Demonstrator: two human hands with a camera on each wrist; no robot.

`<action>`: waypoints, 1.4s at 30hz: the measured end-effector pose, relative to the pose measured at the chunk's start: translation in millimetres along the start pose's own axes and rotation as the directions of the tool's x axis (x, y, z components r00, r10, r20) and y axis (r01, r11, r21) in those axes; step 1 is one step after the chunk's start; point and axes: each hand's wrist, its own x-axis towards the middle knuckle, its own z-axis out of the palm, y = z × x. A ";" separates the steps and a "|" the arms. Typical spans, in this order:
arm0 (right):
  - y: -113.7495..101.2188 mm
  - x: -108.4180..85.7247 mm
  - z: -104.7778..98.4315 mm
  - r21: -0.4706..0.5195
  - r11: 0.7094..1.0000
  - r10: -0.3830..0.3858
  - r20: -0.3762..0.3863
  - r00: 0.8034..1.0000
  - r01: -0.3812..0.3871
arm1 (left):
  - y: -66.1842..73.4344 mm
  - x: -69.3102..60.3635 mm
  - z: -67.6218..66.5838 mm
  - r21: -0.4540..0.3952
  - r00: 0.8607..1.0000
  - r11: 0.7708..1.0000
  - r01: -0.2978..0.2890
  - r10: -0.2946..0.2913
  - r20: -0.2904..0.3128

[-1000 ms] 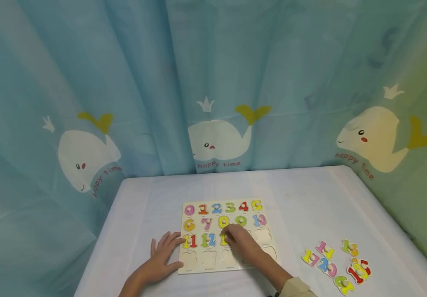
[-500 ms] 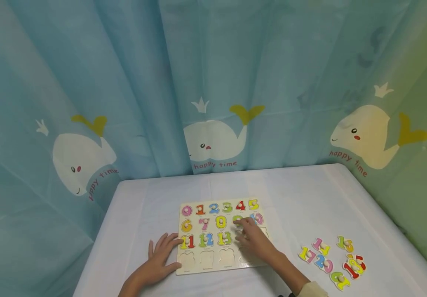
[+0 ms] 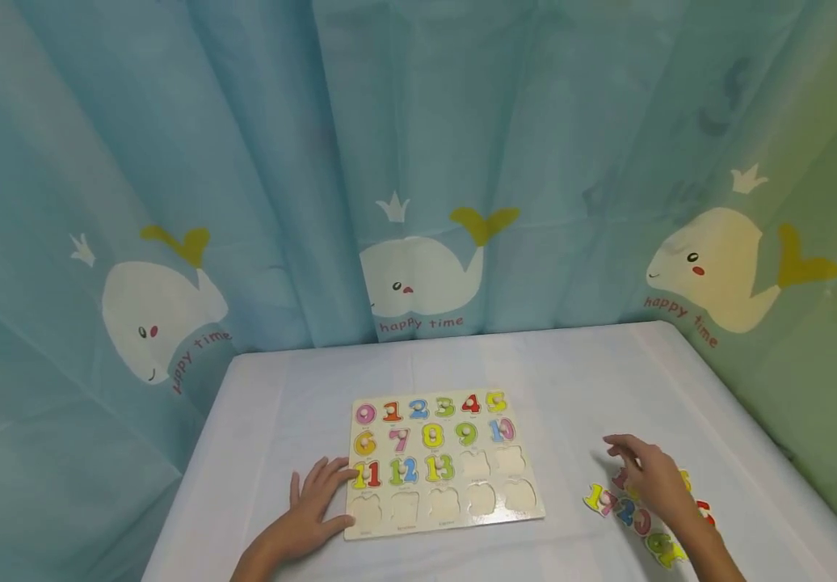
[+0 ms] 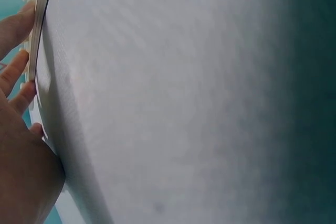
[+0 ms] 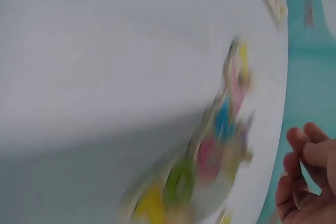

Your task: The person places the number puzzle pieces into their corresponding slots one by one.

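Note:
On the white table lies a wooden number puzzle board (image 3: 462, 485), with knobbed pieces 0 to 13 seated in its slots. The 13 piece (image 3: 440, 467) sits in the third row. My left hand (image 3: 313, 505) rests at the board's left edge, fingers spread and touching it; the left wrist view shows fingertips on the edge. To the right, my right hand (image 3: 654, 477) hovers over the loose number pieces, fingers loosely bent, nothing visible between them. Under and beside it lie the 17 piece (image 3: 599, 499), the 20 piece (image 3: 633, 516) and a green-and-yellow piece (image 3: 664, 550). Other pieces are partly hidden.
Bare slots show at the board's lower rows, among them one slot (image 3: 519, 494) at the bottom right. White cloth covers the table (image 3: 302, 404). Behind stands a blue curtain (image 3: 280, 162) printed with whales. The right wrist view is blurred.
My right hand has left the 13 piece, which now sits in the board, and has moved right over the loose pieces. My left hand has stayed at the board's edge.

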 end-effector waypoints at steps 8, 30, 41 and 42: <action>25.6 -10.5 0.0 -0.052 0.977 0.214 0.188 0.959 -0.208 | -2.5 -0.5 -1.1 -0.002 1.000 1.000 0.006 -0.007 -0.008; -106.5 37.9 119.7 0.222 0.956 -0.248 0.251 0.935 0.194 | -0.6 0.8 0.8 -0.035 0.999 0.999 -0.036 0.036 0.001; -107.8 33.0 121.0 0.200 0.954 -0.267 0.212 0.940 0.225 | -1.4 0.4 -0.7 -0.032 1.000 0.999 -0.022 0.022 -0.006; -104.5 32.3 118.0 0.214 0.951 -0.271 0.220 0.937 0.224 | -1.9 0.3 -0.5 -0.027 1.000 0.999 -0.023 0.023 -0.002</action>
